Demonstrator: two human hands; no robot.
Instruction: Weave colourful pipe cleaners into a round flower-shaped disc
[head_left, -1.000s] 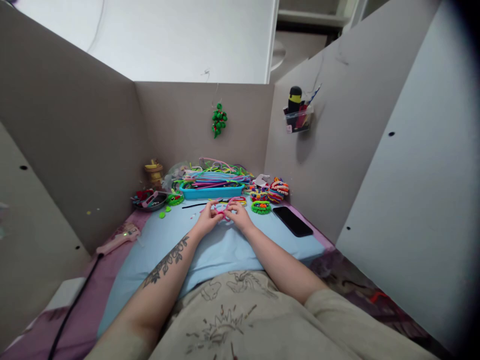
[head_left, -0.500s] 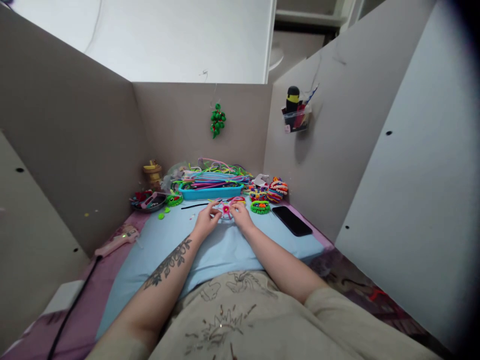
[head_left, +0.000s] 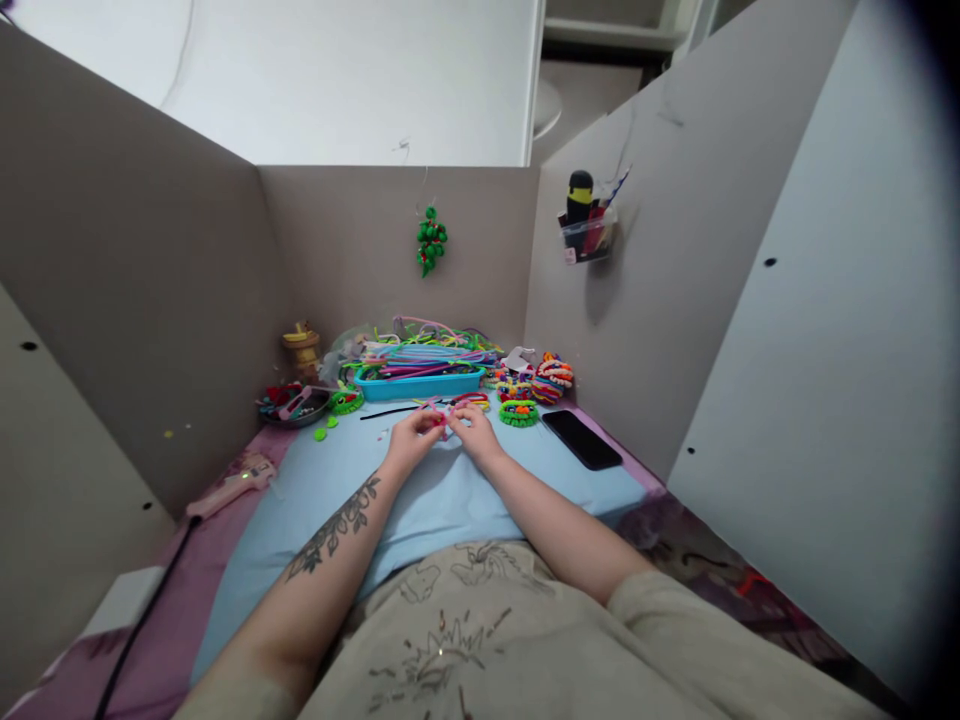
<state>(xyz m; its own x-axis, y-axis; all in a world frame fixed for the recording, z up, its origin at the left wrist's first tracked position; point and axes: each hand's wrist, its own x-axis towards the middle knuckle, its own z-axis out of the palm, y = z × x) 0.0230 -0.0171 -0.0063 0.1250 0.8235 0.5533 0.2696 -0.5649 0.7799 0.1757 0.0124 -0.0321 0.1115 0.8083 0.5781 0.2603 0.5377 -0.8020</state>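
Over pale-blue cloth (head_left: 450, 505), our left hand (head_left: 409, 441) and right hand (head_left: 478, 436) pinch slim pink strands (head_left: 443, 421), seemingly shaping them; the next bend needs steadiness.

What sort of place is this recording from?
Probably a craft nook: a blue tray heaped with colourful strands, what looks like a pink glue gun, and grey partitions boxing in the work surface.

A tan shirt (head_left: 525, 650) with thin dark drawings (head_left: 486, 566) fills the bottom middle. A dark leafy tattoo (head_left: 335, 530) marks the left arm (head_left: 330, 580).
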